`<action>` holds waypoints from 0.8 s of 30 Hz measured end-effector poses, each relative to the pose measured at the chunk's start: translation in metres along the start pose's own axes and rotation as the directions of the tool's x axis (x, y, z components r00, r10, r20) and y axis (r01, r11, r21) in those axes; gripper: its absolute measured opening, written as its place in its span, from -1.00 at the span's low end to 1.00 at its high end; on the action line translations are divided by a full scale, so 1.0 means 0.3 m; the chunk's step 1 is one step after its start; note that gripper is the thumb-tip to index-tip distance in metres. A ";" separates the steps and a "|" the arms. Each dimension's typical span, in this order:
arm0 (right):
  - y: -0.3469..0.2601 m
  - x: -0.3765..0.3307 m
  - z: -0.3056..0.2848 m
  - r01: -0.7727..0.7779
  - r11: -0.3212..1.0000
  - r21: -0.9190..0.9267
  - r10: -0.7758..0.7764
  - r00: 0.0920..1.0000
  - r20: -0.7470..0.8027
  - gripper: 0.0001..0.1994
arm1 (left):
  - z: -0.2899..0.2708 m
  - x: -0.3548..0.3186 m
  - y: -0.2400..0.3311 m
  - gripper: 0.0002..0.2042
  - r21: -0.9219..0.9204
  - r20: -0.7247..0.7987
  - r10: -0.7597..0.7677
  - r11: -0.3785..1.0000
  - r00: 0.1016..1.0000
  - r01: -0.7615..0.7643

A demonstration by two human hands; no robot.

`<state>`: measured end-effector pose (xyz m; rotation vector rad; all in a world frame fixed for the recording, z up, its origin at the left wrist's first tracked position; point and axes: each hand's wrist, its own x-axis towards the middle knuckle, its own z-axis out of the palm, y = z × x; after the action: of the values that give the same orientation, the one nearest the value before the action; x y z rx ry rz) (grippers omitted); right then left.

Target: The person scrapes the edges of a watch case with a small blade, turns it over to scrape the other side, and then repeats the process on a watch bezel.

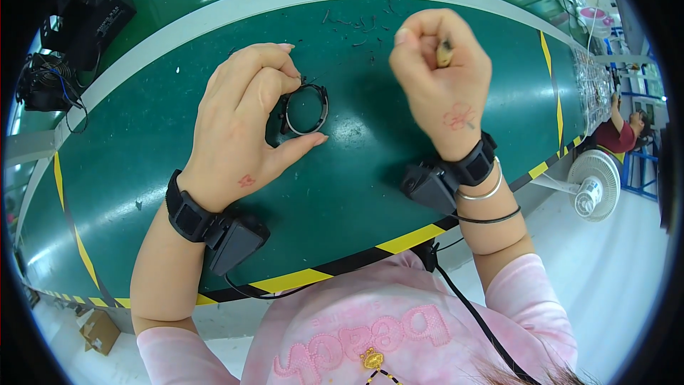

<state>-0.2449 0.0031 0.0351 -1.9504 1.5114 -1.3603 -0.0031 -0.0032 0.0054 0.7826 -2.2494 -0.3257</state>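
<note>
My left hand [239, 114] is curved around a black ring-shaped part [325, 113] with a silvery inner edge. Its fingertips touch the ring's upper left, and the thumb lies along the lower side. The ring is held over the green work surface, and its left part is partly hidden by my fingers. To the right, apart from the ring, my right hand [452, 75] is closed in a fist. A tan, dark-marked end of a slim thing [444, 55] pokes out of that fist; the rest is hidden, so its kind cannot be made out.
Thin black scraps [360, 25] lie on the green table [356, 192] beyond my hands. Yellow-black tape [292, 280] marks its near edge. Black equipment [107, 11] stands at far left. A white fan [595, 185] and another person [618, 132] are at right. Black devices are strapped to both wrists.
</note>
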 end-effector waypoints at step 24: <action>0.116 0.059 -0.051 0.175 0.974 -0.146 -0.158 0.980 0.124 -0.83 | 0.004 -0.004 -0.007 -0.35 0.121 0.040 -0.074 0.990 0.996 0.069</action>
<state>-0.2777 -0.0215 0.0259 -2.2555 1.4691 -1.2040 -0.0024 -0.0043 0.0029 0.9290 -2.3032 -0.2460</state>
